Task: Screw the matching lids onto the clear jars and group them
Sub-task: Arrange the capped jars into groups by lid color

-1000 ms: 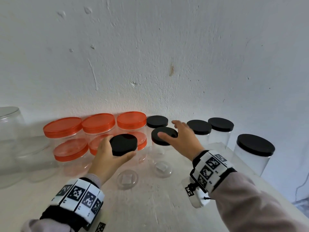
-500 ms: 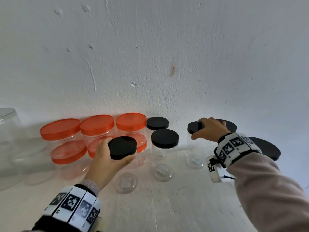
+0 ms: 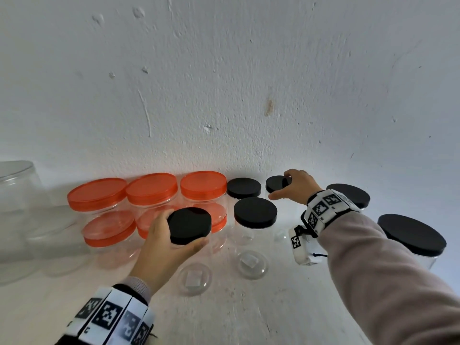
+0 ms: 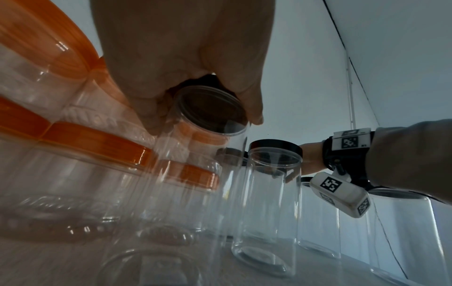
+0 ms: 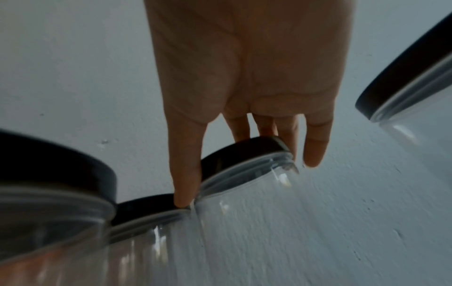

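My left hand (image 3: 159, 245) grips a black lid (image 3: 189, 225) from above, on top of a clear jar (image 3: 195, 277) in the front row. In the left wrist view the left hand (image 4: 183, 58) has thumb and fingers curled round the lid's rim (image 4: 210, 110). My right hand (image 3: 298, 188) reaches to the back by the wall and holds the black lid (image 3: 276, 183) of another clear jar. In the right wrist view the right hand (image 5: 244, 87) sets its thumb and fingers on opposite sides of that lid (image 5: 239, 152). Two more black-lidded jars (image 3: 255, 212) (image 3: 244, 188) stand between my hands.
Several orange-lidded jars (image 3: 97, 192) are packed in two rows at the left by the wall. Two wider black-lidded jars (image 3: 351, 195) (image 3: 412, 234) stand right of my right arm. A large clear container (image 3: 15, 195) is at the far left. The white wall (image 3: 249, 95) lies directly behind.
My right hand left the middle jar's lid, reached right to the back jar and took hold of its lid; jar and hand have since shifted a little left. My left hand kept its grip.
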